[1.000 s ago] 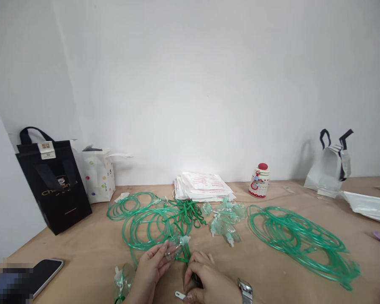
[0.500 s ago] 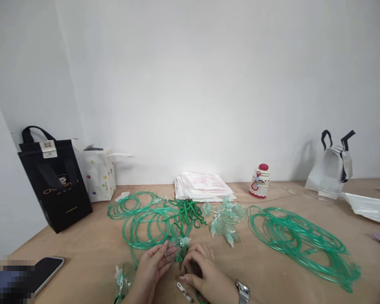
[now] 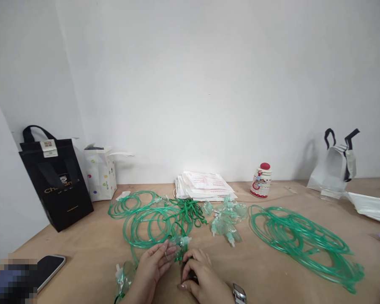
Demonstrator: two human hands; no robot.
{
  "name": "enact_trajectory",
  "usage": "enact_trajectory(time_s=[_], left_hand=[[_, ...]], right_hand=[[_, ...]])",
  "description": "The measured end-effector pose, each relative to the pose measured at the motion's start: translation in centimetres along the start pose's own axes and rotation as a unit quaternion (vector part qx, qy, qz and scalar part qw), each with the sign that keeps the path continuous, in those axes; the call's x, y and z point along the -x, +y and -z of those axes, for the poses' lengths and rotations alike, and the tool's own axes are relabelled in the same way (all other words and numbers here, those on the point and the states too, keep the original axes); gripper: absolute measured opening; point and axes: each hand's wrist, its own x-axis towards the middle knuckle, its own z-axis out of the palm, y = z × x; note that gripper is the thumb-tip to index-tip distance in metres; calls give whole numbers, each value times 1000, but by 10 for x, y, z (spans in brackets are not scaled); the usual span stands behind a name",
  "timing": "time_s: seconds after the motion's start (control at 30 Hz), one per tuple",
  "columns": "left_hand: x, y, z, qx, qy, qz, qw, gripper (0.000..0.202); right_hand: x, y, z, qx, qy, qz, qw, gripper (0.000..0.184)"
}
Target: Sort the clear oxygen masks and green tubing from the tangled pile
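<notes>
My left hand point(image 3: 156, 264) holds a clear green-tinted oxygen mask point(image 3: 175, 250) between thumb and fingers, its pale connector point(image 3: 186, 240) pointing away to the right. Close beside it, my right hand point(image 3: 199, 270) is curled with the fingertips drawn in towards the thumb. Something dark shows inside that curl, but I cannot make out what it is. Another mask point(image 3: 123, 278) lies left of my left forearm. Just beyond my hands are coils of green tubing point(image 3: 145, 228) and a heap of green elastic straps point(image 3: 190, 211). Several more masks point(image 3: 226, 221) are piled to the right of the straps.
A second tangle of green tubing point(image 3: 304, 242) lies on the right. White printed packets point(image 3: 205, 185) are stacked by the wall. A red-capped bottle point(image 3: 261, 181), black bag point(image 3: 57, 185), white dotted bag point(image 3: 100, 175), clear bag point(image 3: 331, 169) and phone point(image 3: 50, 270) stand or lie around.
The small metal clipper-like tool lying under my right hand is no longer visible on the table. My right fingers have curled in further; my left hand stays on the mask.
</notes>
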Motion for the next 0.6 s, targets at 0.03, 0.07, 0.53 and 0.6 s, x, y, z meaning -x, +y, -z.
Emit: enact_trajectory(time_s=[0.03,0.07,0.53,0.6], left_hand=[[0,0,0,0,0,2,1000,6],[0,0,0,1,0,3,1000,7],[-3,-3,3,-12,-14,13,1000,19],[-2,-5,3,-20,-26,14,999,23]], right_hand=[[0,0,1,-3,1,-1,1000,17],[0,0,1,-4,1,-1,1000,17],[-27,41,65,-83,376,22,923,24],[-33,57,78,-84,395,5,915,27]])
